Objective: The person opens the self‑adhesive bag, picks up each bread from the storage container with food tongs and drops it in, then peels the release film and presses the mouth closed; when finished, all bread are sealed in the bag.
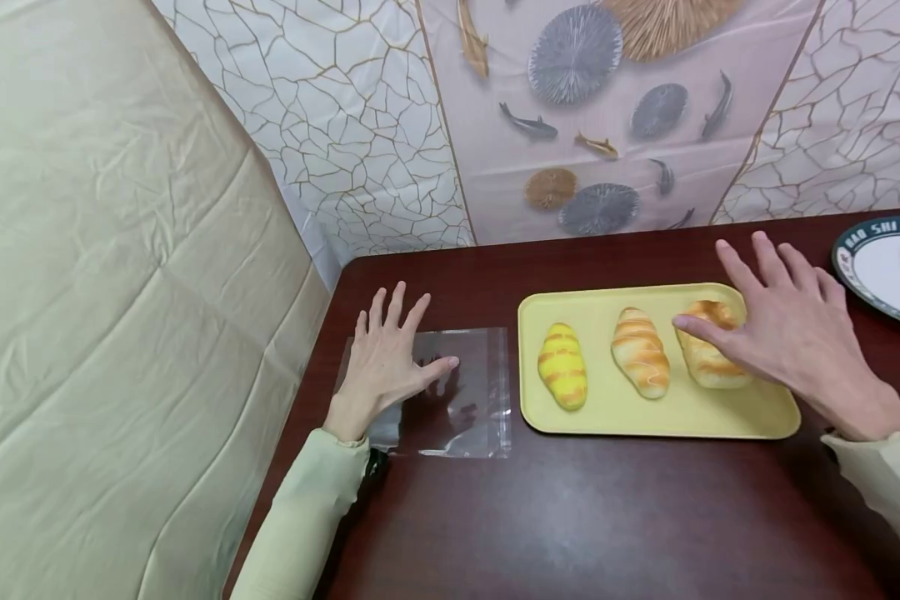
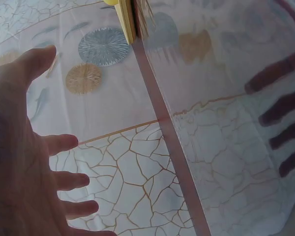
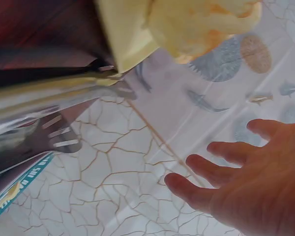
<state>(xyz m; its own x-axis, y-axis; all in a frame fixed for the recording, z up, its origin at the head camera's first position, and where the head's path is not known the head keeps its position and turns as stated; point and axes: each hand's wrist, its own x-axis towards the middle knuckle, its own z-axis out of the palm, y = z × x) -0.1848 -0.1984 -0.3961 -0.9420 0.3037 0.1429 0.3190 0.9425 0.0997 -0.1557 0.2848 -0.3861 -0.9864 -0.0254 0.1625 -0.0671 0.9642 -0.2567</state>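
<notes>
My left hand [image 1: 378,367] has its fingers spread over the left part of a clear plastic bag [image 1: 480,392] that lies flat on the table. Over the right end of a yellow tray [image 1: 750,412] is my right hand [image 1: 795,333], fingers apart and nothing held. Its thumb overlaps a browned bread roll [image 1: 716,367] in the head view. Two more breads lie on the tray: a striped yellow one [image 1: 562,367] at the left and a cream-and-brown one [image 1: 641,354] in the middle. Both hands also show with extended fingers in the wrist views.
A white plate with a dark green lettered rim [image 1: 847,258] stands at the far right, a yellow piece on it. Shiny utensils with a slotted end [image 3: 64,140] show in the right wrist view. Patterned cloth [image 1: 367,108] hangs behind the dark table [image 1: 570,517]; beige cloth [image 1: 120,292] borders the left.
</notes>
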